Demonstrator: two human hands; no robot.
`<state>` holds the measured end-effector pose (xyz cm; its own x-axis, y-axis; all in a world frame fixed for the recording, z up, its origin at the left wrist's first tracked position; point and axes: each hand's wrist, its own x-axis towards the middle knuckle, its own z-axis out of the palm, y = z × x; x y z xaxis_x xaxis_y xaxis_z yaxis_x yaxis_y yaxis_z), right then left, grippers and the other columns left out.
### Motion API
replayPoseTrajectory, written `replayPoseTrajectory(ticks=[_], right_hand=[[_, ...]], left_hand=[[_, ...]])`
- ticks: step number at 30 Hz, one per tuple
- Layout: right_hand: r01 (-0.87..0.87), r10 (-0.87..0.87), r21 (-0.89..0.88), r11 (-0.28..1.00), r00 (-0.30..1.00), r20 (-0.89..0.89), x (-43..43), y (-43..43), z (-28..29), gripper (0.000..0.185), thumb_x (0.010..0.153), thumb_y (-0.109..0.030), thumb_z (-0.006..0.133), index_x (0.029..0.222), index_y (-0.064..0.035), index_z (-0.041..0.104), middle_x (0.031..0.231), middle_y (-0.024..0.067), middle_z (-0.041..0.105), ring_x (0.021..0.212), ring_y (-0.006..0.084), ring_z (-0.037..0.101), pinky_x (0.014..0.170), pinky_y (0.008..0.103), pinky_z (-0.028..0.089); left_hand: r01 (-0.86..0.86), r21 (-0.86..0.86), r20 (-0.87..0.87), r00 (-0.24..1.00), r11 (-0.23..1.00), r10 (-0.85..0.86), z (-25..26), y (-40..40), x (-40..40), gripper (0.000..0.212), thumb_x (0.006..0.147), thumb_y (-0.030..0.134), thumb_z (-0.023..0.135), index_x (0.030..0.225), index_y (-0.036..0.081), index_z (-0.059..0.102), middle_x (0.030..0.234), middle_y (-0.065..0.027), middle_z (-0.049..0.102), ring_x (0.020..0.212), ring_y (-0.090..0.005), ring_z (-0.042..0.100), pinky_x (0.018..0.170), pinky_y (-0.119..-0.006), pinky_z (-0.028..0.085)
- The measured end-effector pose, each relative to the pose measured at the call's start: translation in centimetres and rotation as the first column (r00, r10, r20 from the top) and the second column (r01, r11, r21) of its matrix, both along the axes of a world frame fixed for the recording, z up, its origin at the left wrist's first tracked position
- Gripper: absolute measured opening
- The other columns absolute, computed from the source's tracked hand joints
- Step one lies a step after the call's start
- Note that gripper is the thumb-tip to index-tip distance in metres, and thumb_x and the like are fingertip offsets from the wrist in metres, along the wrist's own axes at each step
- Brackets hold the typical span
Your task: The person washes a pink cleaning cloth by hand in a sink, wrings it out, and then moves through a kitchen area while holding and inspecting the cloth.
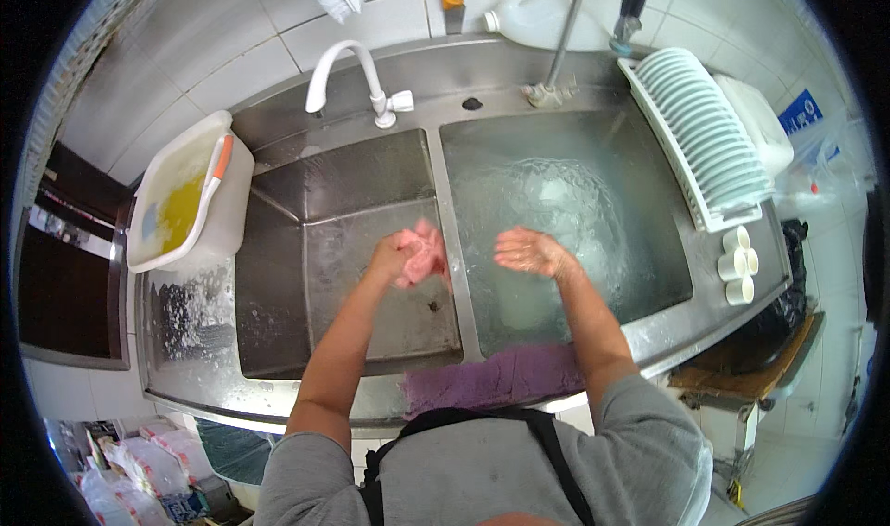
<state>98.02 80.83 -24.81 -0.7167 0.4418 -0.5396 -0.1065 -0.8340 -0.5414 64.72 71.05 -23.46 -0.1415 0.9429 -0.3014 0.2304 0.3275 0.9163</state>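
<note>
My left hand [393,251] grips a crumpled pink cloth [423,256] over the right side of the left steel sink basin [368,310], which holds no standing water. My right hand [532,251] is wet and empty, its fingers stretched to the left above the water-filled right basin [598,296]. The water there is rippled, with pale shapes under the surface that I cannot make out. A purple towel [494,381] lies over the front edge. Behind the left basin stands a white gooseneck faucet [354,74].
At left stands a white tub [188,199] with yellow-green, foamy liquid and an orange-handled tool. A dish rack [695,137] holds several plates at right, with small white cups [737,265] in front. A plastic jug [542,15] lies behind the sink, near a metal pipe [567,32].
</note>
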Motion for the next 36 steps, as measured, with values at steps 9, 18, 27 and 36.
replayPoseTrajectory(ticks=[9, 18, 27, 36], right_hand=[[0.081, -0.509, 0.664, 0.743, 0.713, 0.482, 4.3, 4.1, -2.6, 0.062, 0.085, -0.040, 0.062, 0.128, 0.0021, 0.046, 0.127, 0.0152, 0.053, 0.119, 0.0273, 0.048, 0.103, 0.0401, 0.037], [-0.136, 0.185, 0.274, 0.952, 0.969, -0.161, -6.8, -1.7, 9.4, 0.048, 0.094, -0.035, 0.051, 0.127, -0.0011, 0.049, 0.121, 0.0161, 0.057, 0.107, 0.0281, 0.058, 0.093, 0.0411, 0.046], [0.410, -0.568, 0.394, 0.823, 0.629, 0.531, 5.5, 2.7, -13.3, 0.033, 0.091, -0.029, 0.054, 0.110, -0.0012, 0.056, 0.110, 0.0119, 0.062, 0.101, 0.0282, 0.058, 0.085, 0.0455, 0.048], [0.131, -0.065, 0.544, 0.829, 0.988, -0.138, -7.4, -1.5, 8.7, 0.034, 0.092, -0.027, 0.056, 0.109, 0.0020, 0.057, 0.109, 0.0177, 0.062, 0.101, 0.0284, 0.060, 0.084, 0.0413, 0.050]], left_hand=[[-0.031, 0.232, 0.045, 0.999, 0.972, 0.021, 8.7, 0.9, 2.1, 0.015, 0.080, 0.010, 0.063, 0.092, 0.002, 0.066, 0.082, -0.0070, 0.067, 0.076, -0.0174, 0.061, 0.071, -0.034, 0.049], [0.088, 0.121, -0.289, 0.956, 0.989, -0.050, -0.4, -1.1, 2.2, 0.017, 0.080, 0.010, 0.063, 0.095, 0.006, 0.068, 0.086, -0.0090, 0.069, 0.081, -0.0189, 0.064, 0.074, -0.034, 0.049], [-0.156, 0.210, -0.093, 0.979, 0.965, 0.179, -1.7, -1.4, -0.8, 0.030, 0.082, 0.030, 0.068, 0.094, 0.002, 0.066, 0.080, -0.0108, 0.066, 0.076, -0.0123, 0.060, 0.068, -0.030, 0.049], [0.261, 0.159, -0.352, 0.916, 0.952, -0.192, 0.1, 0.7, 2.0, 0.020, 0.078, 0.023, 0.066, 0.087, 0.005, 0.067, 0.073, -0.0140, 0.064, 0.067, -0.0245, 0.060, 0.067, -0.035, 0.048]])
